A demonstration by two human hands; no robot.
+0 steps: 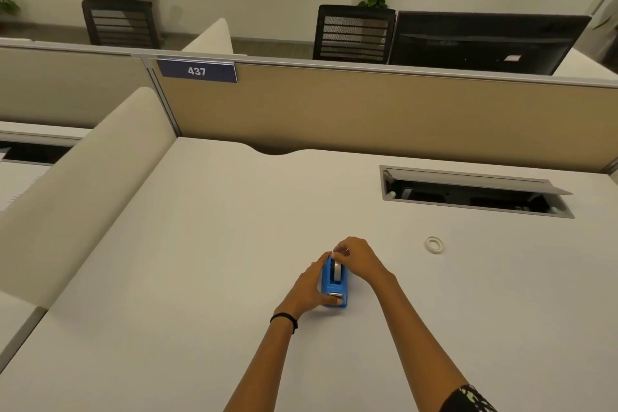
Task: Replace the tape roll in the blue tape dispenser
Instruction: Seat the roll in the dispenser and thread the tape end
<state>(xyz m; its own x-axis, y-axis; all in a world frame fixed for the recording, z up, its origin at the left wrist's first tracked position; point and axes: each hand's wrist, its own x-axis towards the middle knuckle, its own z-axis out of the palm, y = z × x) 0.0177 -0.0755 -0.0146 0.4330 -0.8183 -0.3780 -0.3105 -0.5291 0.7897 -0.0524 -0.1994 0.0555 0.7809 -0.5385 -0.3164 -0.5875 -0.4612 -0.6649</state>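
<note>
**Head view: tape roll gripped in blue dispenser at desk 437**

Head-camera footage shows a blue tape dispenser [334, 283], a small blocky moulded-plastic piece, set near the middle of a smooth, matte off-white desk [207, 244]. It is steadied by the left hand [309, 288], whose fingers are wrapped along its left flank, with the thumb laid across the near end beside a grey metal cutter strip [334, 294]. A tape roll [337, 268], glossy and pale grey, is seated upright in the dispenser's slot. Its far upper edge is pinched between the fingertips of the right hand [359, 259], which are drawn tightly together. A thin black band [284, 319] is worn on the left wrist. A bare white ring [434, 244], flat and circular, is seen lying well apart to the right. Behind it, a rectangular metal-framed cable tray [475, 192] is recessed into the desk, lid ajar. A tan fabric partition [368, 110] carries a navy plate [197, 71] marked 437.
</note>
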